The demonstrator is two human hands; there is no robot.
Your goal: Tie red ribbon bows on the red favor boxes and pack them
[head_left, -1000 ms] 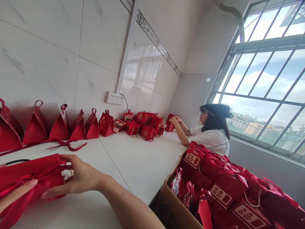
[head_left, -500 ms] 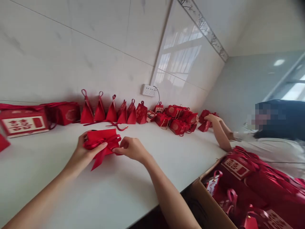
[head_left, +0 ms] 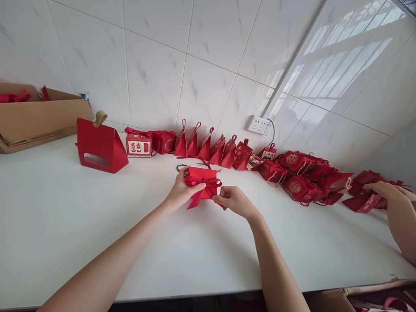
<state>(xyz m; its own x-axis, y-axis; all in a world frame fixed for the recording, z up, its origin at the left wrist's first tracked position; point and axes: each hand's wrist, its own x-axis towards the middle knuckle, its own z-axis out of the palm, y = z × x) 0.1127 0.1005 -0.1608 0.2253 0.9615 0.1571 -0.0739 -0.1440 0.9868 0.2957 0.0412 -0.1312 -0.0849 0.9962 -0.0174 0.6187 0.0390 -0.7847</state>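
Note:
Between my hands, just above the white table (head_left: 136, 242), is a red gift box (head_left: 206, 172) with a red ribbon bow (head_left: 210, 185) on it. My left hand (head_left: 182, 188) grips the box from the left, its thumb pressed on the bow. At the box's right side, my right hand (head_left: 234, 200) has thumb and fingers pinched at the lower right corner, near the ribbon; whether box or ribbon is between the fingertips is hard to tell. Behind the box, a row of triangular red boxes (head_left: 205, 145) with loop handles stands along the wall.
At left stand a cardboard box (head_left: 42, 117), a red box with a window (head_left: 100, 143) and a double-happiness box (head_left: 139, 145). Several red boxes (head_left: 302, 175) are piled at right, near another person's hand (head_left: 390, 193). An open carton (head_left: 334, 301) sits below the table edge.
The camera view has swung left, bringing the cardboard box and windowed box into sight and most of the other person out. My hands keep nearly the same hold on the gift box.

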